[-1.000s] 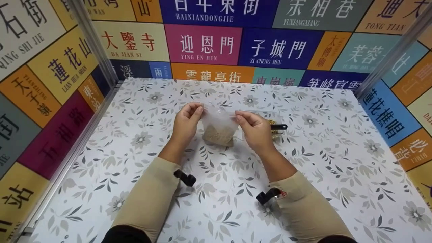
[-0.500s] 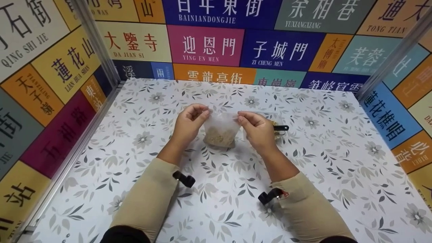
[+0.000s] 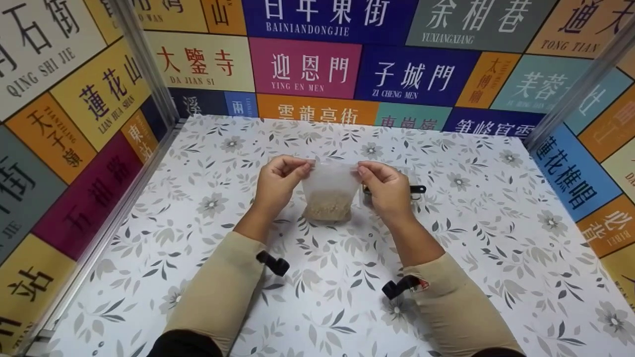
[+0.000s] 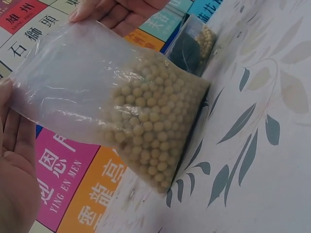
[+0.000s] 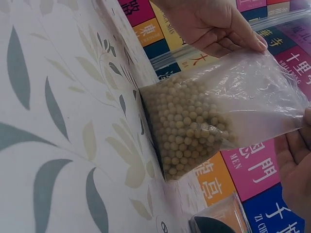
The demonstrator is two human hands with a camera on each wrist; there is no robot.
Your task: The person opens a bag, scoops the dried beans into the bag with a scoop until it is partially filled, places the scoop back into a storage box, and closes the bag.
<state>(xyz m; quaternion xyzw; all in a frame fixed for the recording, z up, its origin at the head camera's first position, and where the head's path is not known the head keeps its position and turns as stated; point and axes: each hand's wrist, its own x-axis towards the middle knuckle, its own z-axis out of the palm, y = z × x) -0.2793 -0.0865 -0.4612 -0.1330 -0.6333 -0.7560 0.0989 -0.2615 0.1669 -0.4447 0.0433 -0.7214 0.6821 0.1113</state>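
Note:
A clear plastic bag (image 3: 331, 191) with soybeans (image 4: 150, 116) filling its lower part stands upright on the table. My left hand (image 3: 278, 183) pinches its top left corner between thumb and fingers. At the top right corner, my right hand (image 3: 387, 186) pinches the film the same way. Between the hands the upper edge of the bag is stretched fairly straight. In the right wrist view, the bag's upper part (image 5: 257, 92) holds no beans and looks creased. Whether its mouth is parted cannot be told.
Behind my right hand, partly hidden, stands a clear container (image 4: 209, 43) with more beans. A black handle (image 3: 419, 189) sticks out over its right side. A white leaf-patterned cloth (image 3: 317, 287) covers the table. Panels with printed characters (image 3: 302, 69) enclose the back and sides.
Both hands have shifted slightly to the right with the bag. The bag's top, bulging and uneven before, is now drawn straighter, and the beans lie more level at its bottom.

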